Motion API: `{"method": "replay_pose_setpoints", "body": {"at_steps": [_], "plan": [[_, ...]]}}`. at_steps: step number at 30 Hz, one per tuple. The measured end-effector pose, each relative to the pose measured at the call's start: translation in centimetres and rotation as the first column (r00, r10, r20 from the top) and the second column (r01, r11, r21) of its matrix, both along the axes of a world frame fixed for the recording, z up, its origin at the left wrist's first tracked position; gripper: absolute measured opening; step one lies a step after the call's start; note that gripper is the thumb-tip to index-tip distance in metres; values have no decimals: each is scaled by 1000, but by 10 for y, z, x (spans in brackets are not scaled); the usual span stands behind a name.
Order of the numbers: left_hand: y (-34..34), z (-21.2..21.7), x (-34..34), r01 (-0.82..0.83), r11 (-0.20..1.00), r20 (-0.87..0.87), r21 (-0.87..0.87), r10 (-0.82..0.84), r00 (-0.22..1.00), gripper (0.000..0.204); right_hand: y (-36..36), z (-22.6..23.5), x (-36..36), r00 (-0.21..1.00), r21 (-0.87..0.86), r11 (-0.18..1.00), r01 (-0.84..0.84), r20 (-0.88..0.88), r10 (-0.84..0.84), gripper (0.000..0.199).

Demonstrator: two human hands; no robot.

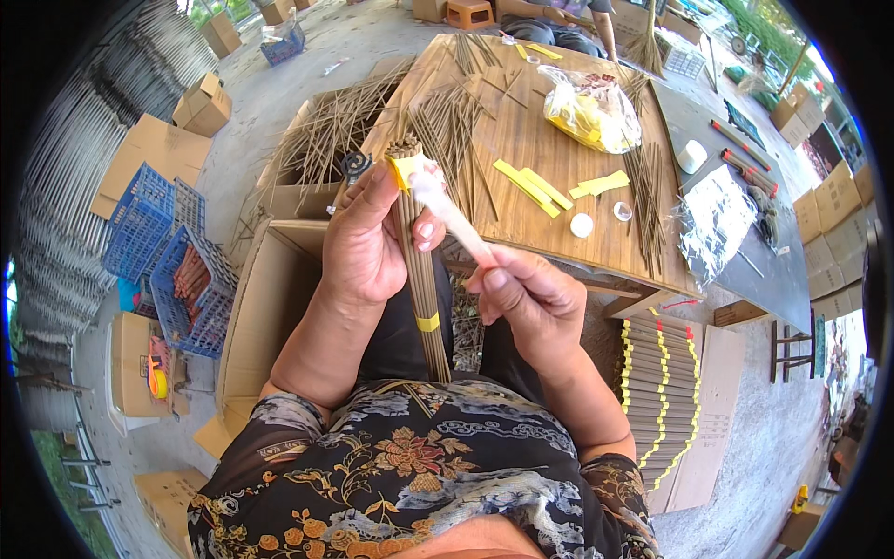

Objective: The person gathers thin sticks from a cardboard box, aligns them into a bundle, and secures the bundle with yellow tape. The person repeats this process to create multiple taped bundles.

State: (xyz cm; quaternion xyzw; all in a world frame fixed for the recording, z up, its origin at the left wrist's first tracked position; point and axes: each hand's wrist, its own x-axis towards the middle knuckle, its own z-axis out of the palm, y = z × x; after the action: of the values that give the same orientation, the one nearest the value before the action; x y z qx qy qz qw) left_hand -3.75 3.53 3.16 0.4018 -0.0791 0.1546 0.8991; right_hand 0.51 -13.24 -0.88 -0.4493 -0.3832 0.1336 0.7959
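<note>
My left hand [368, 238] is closed round the upper part of a bundle of thin brown sticks [424, 279], which slants down toward my lap. A yellow paper band [428, 322] circles the bundle lower down. Near its top a yellow strip [402, 171] lies against the sticks under my left fingers. From there a whitish translucent strip of tape [462, 228] stretches down to my right hand [533, 296], which pinches its end between thumb and fingers.
Loose sticks [452, 121], yellow paper strips [533, 186], and a plastic bag [593, 112] lie on the wooden table [521, 84]. Banded bundles [659, 401] rest on cardboard at right. Blue crates [140, 219] and an open carton [270, 307] stand left. Another person's arm [603, 33] shows beyond the table.
</note>
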Motion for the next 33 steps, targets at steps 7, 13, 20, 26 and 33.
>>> {"method": "replay_pose_setpoints", "body": {"at_steps": [7, 13, 20, 26, 33], "plan": [[-1, -3, 4, 63, 998, 79, -28, -60, 995, 31, 7, -2, 3, 999, -60, 998, 26, -33, -28, 23], [0, -5, 9, 24, 1000, 36, -5, -23, 999, 30, -14, -1, 11, 972, 63, 996, -58, -224, 70, 15], [-3, 6, 7, -127, 967, 44, 221, 121, 992, 27, -55, -81, 99, 761, -437, 837, 328, -402, -508, 20], [-26, 5, 17, -201, 877, -8, 436, 227, 974, 28, -55, -133, 133, 663, -583, 742, 331, -416, -622, 21], [-37, 1, 25, -154, 861, -122, 484, 240, 963, 30, -61, -142, 148, 738, -822, 445, 354, -47, -673, 36]]}}
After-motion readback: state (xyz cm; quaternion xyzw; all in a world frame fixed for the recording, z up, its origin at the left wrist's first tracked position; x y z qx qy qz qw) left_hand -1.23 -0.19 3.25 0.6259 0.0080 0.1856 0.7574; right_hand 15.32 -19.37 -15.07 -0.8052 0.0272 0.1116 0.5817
